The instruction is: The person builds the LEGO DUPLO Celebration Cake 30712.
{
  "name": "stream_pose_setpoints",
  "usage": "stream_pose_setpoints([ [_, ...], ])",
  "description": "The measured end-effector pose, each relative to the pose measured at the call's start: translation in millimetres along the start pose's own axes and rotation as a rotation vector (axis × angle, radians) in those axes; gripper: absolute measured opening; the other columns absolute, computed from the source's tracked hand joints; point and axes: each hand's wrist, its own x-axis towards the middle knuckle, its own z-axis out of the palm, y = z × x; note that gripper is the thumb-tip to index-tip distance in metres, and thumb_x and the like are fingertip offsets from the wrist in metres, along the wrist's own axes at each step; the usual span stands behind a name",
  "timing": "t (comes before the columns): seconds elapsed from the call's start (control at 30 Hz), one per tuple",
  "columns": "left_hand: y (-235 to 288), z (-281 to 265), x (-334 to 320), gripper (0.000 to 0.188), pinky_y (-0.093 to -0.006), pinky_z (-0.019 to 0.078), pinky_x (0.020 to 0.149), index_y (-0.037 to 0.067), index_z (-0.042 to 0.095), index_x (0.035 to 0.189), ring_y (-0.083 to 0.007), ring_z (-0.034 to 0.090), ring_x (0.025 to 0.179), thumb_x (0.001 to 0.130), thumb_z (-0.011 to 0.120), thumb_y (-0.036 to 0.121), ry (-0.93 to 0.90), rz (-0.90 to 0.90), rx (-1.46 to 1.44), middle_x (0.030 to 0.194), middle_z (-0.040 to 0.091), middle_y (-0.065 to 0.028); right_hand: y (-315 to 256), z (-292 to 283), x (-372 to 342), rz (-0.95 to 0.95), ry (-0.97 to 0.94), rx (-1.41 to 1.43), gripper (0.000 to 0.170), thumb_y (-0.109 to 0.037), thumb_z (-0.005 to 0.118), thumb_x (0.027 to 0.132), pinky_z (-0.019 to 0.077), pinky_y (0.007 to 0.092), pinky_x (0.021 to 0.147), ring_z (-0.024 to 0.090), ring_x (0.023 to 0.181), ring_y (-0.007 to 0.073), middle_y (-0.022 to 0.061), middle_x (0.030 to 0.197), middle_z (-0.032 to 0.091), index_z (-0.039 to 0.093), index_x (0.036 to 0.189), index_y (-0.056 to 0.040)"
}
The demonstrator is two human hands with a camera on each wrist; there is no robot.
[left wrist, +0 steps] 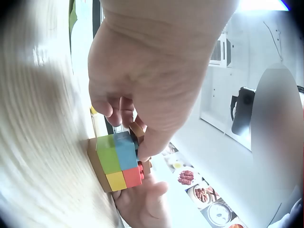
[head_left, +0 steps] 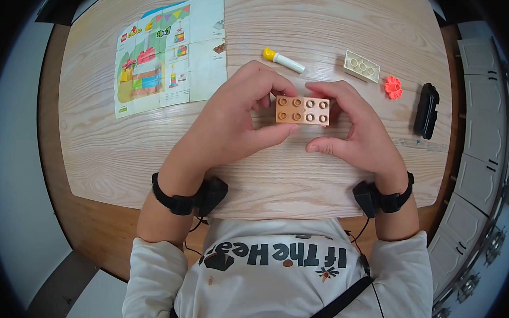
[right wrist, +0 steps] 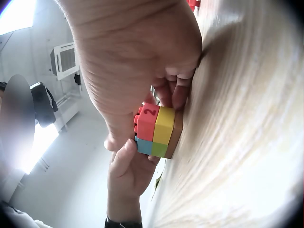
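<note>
A tan eight-stud brick (head_left: 303, 111) is pinched between the thumb and fingers of my left hand (head_left: 234, 115). In the left wrist view it lies tilted over the studs of a stack, partly hidden by the thumb. That stack shows green (left wrist: 109, 154), blue (left wrist: 126, 151), yellow (left wrist: 115, 181) and red (left wrist: 132, 176) blocks on a brown base (left wrist: 98, 166). My right hand (head_left: 357, 127) is spread around the right side, thumb clear of the brick. The right wrist view shows a "2" on the red block (right wrist: 148, 122), with fingers behind the stack.
An unfolded instruction sheet (head_left: 170, 57) lies at the back left. Behind my hands are a white tube with a yellow top (head_left: 285, 61) and a cream brick (head_left: 362, 67). A coral flower piece (head_left: 393, 87) and a black case (head_left: 426, 111) lie to the right.
</note>
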Motion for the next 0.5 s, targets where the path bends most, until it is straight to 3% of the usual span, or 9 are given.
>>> stream_pose_setpoints([
  [0.1, -3.4, -0.9, -1.0, 0.045, -0.0273, 0.0462, 0.082, 0.006, 0.071, 0.124, -0.0126, 0.053, 0.091, 0.084, 0.09, 0.004, 0.047, -0.043, 0.006, 0.112, 0.061, -0.0018, 7.3, -1.4, -1.0, -0.026, 0.013, 0.103, 0.085, -0.034, 0.096, 0.084, 0.0522, 0.0313, 0.092, 0.062, 0.109, 0.0189, 0.0058, 0.119, 0.063, 0.057, 0.156, -0.0105],
  [0.2, -1.1, -2.6, -0.8, 0.046, -0.0273, 0.0464, 0.082, 0.007, 0.071, 0.127, -0.0123, 0.053, 0.092, 0.085, 0.09, 0.004, 0.014, -0.053, -0.03, 0.114, 0.061, -0.0023, 11.1, -0.4, -1.2, 0.043, 0.016, 0.299, 0.079, -0.035, 0.091, 0.091, 0.0506, 0.0298, 0.091, 0.06, 0.108, 0.0167, 0.0056, 0.119, 0.062, 0.056, 0.157, -0.0081],
  [0.3, -3.1, -2.1, -2.0, 0.047, -0.0278, 0.0466, 0.082, 0.008, 0.073, 0.128, -0.0128, 0.054, 0.093, 0.085, 0.09, 0.004, -0.027, -0.031, -0.081, 0.115, 0.06, -0.003, 8.6, 2.1, -1.4, 0.059, 0.04, 0.292, 0.066, -0.03, 0.084, 0.098, 0.0501, 0.0296, 0.091, 0.059, 0.108, 0.0155, 0.0062, 0.121, 0.063, 0.058, 0.154, -0.006],
  [0.5, -3.2, -3.4, -2.0, 0.047, -0.0288, 0.0476, 0.084, 0.009, 0.074, 0.128, -0.0147, 0.056, 0.096, 0.085, 0.091, 0.006, -0.072, -0.041, -0.128, 0.119, 0.062, -0.0039, 8.1, -0.7, 0.0, -0.017, 0.006, 0.158, 0.049, -0.019, 0.078, 0.1, 0.0497, 0.0298, 0.092, 0.061, 0.111, 0.0171, 0.0078, 0.123, 0.066, 0.065, 0.145, -0.0039],
])
